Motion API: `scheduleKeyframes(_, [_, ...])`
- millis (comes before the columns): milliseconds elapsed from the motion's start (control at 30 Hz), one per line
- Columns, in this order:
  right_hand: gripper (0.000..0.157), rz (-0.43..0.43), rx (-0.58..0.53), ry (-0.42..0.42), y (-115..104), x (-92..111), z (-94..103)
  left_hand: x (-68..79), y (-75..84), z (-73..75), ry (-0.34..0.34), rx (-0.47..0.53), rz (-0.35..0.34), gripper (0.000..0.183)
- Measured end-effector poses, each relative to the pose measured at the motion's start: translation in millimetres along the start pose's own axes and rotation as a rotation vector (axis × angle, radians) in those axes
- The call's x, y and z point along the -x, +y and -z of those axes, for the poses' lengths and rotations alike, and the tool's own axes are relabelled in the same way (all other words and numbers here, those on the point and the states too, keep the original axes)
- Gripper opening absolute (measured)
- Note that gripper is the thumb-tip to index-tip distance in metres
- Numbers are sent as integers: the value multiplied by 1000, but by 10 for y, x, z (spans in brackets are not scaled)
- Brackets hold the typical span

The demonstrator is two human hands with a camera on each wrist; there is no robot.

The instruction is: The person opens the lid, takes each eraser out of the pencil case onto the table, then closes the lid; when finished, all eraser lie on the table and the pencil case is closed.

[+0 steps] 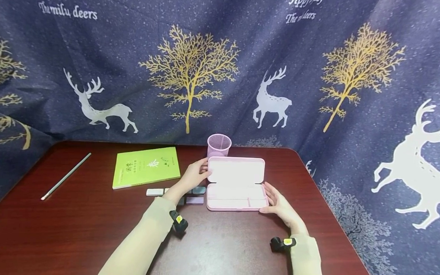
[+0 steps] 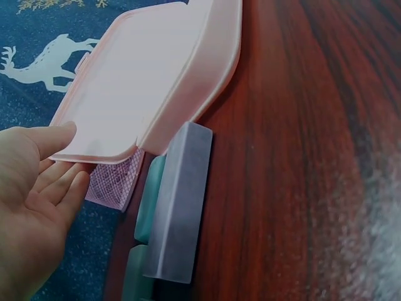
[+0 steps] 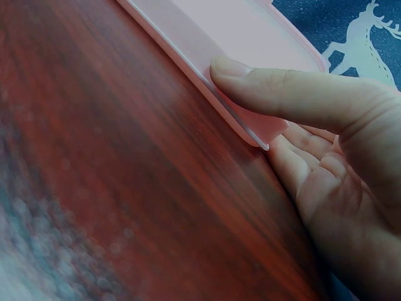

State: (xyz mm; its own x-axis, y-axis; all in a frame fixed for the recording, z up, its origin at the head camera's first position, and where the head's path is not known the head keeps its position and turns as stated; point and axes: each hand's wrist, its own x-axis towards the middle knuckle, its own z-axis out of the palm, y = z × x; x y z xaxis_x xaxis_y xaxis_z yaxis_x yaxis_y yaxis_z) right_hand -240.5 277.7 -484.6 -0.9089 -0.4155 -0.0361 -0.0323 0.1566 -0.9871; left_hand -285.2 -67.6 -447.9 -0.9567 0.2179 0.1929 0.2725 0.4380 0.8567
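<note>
A pink pencil case (image 1: 228, 191) lies on the table with its lid (image 1: 236, 170) raised, its pale inside showing a low divider near the front. At the left edge of the lid is my left hand (image 1: 192, 178); in the left wrist view its thumb (image 2: 53, 138) lies over the lid's corner and the fingers are behind, pinching it. My right hand (image 1: 281, 204) holds the right end of the case's lower half, thumb (image 3: 269, 91) over the front rim and fingers round the side. Beside the case's left end lie a purple block-shaped stick (image 2: 178, 200) and teal ones (image 2: 150, 194).
Behind the lid stands a pink mesh pen cup (image 1: 219, 143). A green book (image 1: 146, 167) lies left of my left arm, with a white stick (image 1: 154, 192) in front of it. Farther left is a light blue pencil (image 1: 66, 176). A patterned curtain (image 1: 222, 73) hangs behind the table.
</note>
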Motion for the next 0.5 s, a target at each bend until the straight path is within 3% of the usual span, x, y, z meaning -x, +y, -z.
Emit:
scheduleKeyframes(300, [103,7,3,0,-2,8,-8,113,98,12,34,63,-26,52])
scheduleKeyframes(500, [102,20,-1,0,11,1,6,211,129,36,-5,82,-40,50])
